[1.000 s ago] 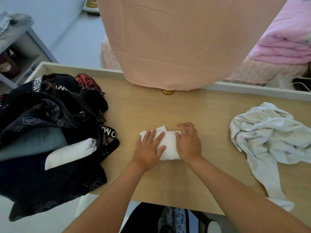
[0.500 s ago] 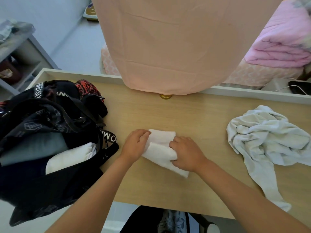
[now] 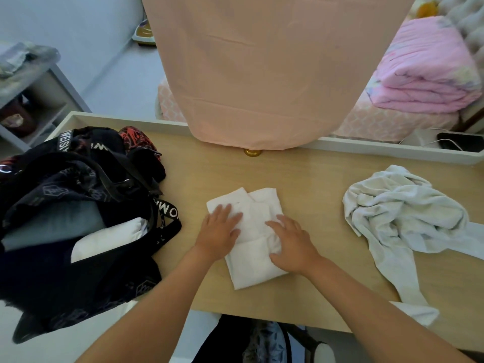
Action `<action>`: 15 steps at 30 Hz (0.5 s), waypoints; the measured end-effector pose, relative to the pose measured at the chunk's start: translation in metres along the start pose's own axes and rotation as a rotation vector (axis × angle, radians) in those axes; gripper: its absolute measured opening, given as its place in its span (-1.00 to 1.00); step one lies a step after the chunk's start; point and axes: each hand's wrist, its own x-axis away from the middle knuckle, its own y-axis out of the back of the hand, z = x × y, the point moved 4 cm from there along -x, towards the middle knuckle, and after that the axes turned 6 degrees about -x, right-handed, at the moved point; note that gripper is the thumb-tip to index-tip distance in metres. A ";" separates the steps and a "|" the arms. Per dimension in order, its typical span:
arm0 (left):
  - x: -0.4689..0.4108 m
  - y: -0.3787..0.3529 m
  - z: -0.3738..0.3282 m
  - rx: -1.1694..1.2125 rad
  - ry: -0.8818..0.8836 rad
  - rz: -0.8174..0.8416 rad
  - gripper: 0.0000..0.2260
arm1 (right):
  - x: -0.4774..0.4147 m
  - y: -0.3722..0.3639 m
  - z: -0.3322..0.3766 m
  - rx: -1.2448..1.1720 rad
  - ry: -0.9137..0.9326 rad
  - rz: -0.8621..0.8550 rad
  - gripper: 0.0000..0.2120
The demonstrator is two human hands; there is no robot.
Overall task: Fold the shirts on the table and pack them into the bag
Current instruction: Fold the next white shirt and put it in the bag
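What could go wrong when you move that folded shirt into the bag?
The folded white shirt lies loosely layered under the left hand and right hand, so it may unfold when lifted. The crumpled shirt trails over the near edge of the table and could slide off. The bag overhangs it too and might tip.

White capitals run along the straps of the black bag [image 3: 78, 279]. The far strap [image 3: 65, 139] at its back edge reads "WEIS", then folds away. The side strap [image 3: 167, 214] towards the table's middle shows "WOM", cut off.
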 end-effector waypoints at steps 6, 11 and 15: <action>-0.012 -0.011 -0.017 -0.009 -0.278 0.031 -0.49 | -0.005 -0.014 0.007 0.190 0.149 0.134 -0.32; 0.022 -0.012 -0.027 0.150 -0.322 -0.268 -0.58 | -0.005 -0.012 0.005 0.267 0.138 0.114 -0.55; 0.021 -0.021 -0.023 0.238 -0.252 -0.054 -0.40 | 0.005 -0.012 0.007 0.296 0.365 0.043 -0.68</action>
